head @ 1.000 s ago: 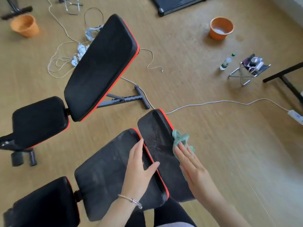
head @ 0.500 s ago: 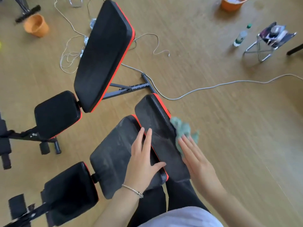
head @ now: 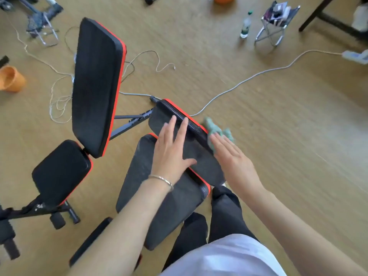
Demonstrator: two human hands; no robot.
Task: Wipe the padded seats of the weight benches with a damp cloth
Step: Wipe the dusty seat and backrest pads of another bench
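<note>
Right below me two black pads with red trim stand close together. My left hand (head: 171, 148) lies flat with spread fingers on the farther, dusty pad (head: 159, 121). My right hand (head: 233, 160) presses a crumpled green cloth (head: 216, 130) against that pad's right edge, fingers straight. The nearer pad (head: 159, 206) runs down toward my legs. A second weight bench stands to the left, with a long backrest pad (head: 97, 86) and a small seat pad (head: 59, 172).
White cables (head: 249, 76) trail across the wooden floor. An orange bucket (head: 11, 78) sits at the far left. A water bottle (head: 246, 25) and a small folding stool (head: 276, 18) stand at the back right, next to dark table legs (head: 326, 16).
The view has swung, so the benches look turned. My left hand slid onto the farther pad. My right hand and the cloth moved up along that pad's right edge.
</note>
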